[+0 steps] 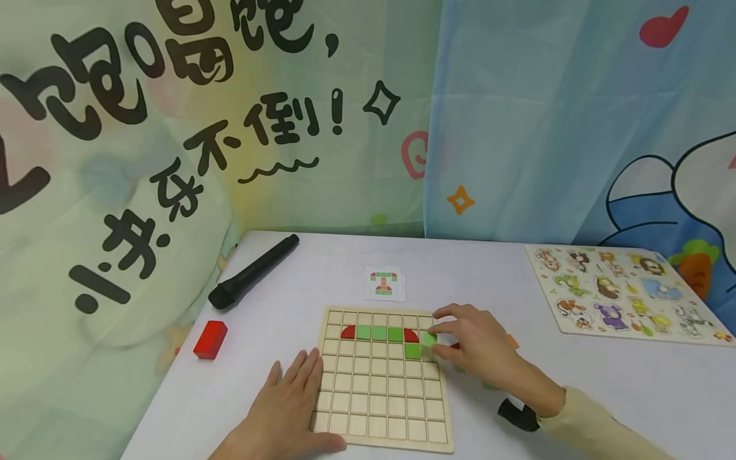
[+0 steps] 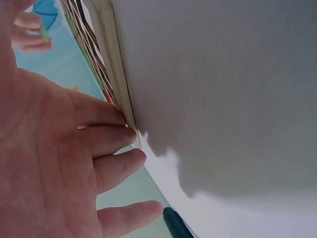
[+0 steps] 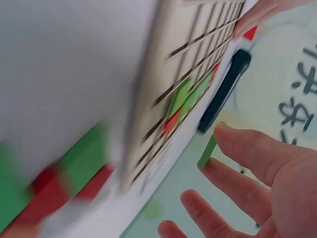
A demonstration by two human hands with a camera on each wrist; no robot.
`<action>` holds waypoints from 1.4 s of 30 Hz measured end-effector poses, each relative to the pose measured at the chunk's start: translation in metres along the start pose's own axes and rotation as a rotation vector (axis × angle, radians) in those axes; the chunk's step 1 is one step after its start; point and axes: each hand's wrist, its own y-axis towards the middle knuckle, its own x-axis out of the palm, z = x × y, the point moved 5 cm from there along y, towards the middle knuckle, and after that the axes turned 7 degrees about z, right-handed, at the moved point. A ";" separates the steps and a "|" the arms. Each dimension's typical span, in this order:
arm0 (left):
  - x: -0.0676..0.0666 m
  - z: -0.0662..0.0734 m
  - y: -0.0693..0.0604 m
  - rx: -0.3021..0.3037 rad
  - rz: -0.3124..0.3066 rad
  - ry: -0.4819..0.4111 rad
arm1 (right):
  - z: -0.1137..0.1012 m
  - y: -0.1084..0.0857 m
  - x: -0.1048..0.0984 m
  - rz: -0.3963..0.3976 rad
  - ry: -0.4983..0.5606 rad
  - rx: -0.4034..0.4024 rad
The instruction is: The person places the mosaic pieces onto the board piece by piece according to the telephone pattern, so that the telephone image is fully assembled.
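Note:
My right hand [image 1: 483, 348] pinches a green square tile [image 1: 429, 339] above the upper right of the wooden grid board [image 1: 368, 402]. In the right wrist view that tile [image 3: 210, 148] is held between thumb and forefinger, clear of the board [image 3: 148, 99]. On the board lie a red quarter-round piece [image 1: 347, 332], several green squares [image 1: 379, 333] in a row, another red piece [image 1: 411, 335] and a green square [image 1: 413, 351] below. My left hand [image 1: 284, 409] rests with extended fingers against the board's left edge; the left wrist view shows its fingertips [image 2: 130, 135] at that edge.
A small pattern card [image 1: 384, 283] lies behind the board. Left of it are a black cylinder [image 1: 253, 273] and a red block [image 1: 210, 340]. An animal-picture board [image 1: 632, 294] lies at the right. Loose red and green pieces [image 3: 84, 158] lie beside the grid board, partly behind my right hand.

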 end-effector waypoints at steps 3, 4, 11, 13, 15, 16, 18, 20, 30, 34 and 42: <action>0.001 0.000 0.000 -0.002 -0.004 -0.004 | -0.020 0.011 0.007 -0.006 0.025 -0.054; 0.001 0.000 0.000 -0.003 -0.005 -0.004 | -0.026 0.015 0.009 -0.011 0.030 -0.069; 0.003 0.000 0.002 -0.009 -0.008 0.013 | -0.061 0.042 0.029 -0.027 0.078 -0.160; 0.003 0.000 0.002 -0.005 -0.003 0.019 | -0.069 0.048 0.036 -0.056 0.079 -0.163; 0.002 0.000 0.002 -0.002 0.004 0.024 | -0.075 0.053 0.043 -0.089 0.073 -0.160; 0.002 0.000 0.002 0.000 0.007 0.027 | -0.078 0.056 0.047 -0.104 0.071 -0.158; 0.001 0.001 0.002 0.006 0.014 0.033 | -0.083 0.060 0.052 -0.128 0.062 -0.152; 0.000 0.001 0.002 0.010 0.016 0.036 | -0.086 0.063 0.055 -0.148 0.067 -0.139; -0.001 0.002 0.001 0.016 0.015 0.045 | -0.092 0.071 0.072 -0.181 -0.003 -0.135; 0.000 0.002 0.001 0.012 0.012 0.041 | -0.094 0.071 0.077 -0.171 -0.063 -0.171; 0.001 0.001 0.000 0.006 0.009 0.048 | -0.096 0.070 0.078 -0.149 -0.100 -0.207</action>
